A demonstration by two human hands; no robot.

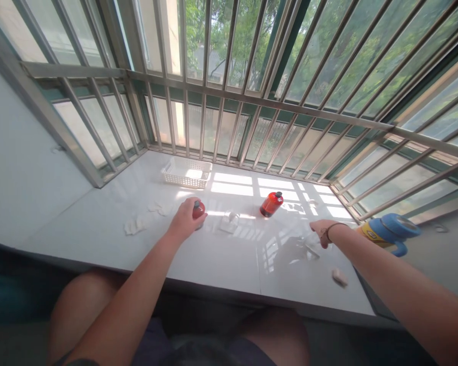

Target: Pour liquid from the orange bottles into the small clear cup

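Observation:
My left hand (185, 217) is wrapped round a red bottle with a dark cap (199, 208), which stands on the white sill. Another red bottle (272, 204), also dark-capped, stands to the right in the sunlight, touched by neither hand. My right hand (321, 231) hovers over the right part of the sill, near a small clear item (309, 249); its fingers point left and partly down, and whether they pinch anything is too small to tell. Between the two bottles lies a small clear, whitish object (229, 222).
A white perforated basket (187, 174) sits at the back left. Crumpled white tissue (135, 226) lies at the left. A blue and yellow jug (391, 231) stands at the far right, beyond my right forearm. A small beige item (339, 277) is near the front edge. Metal bars (252, 99) line the back.

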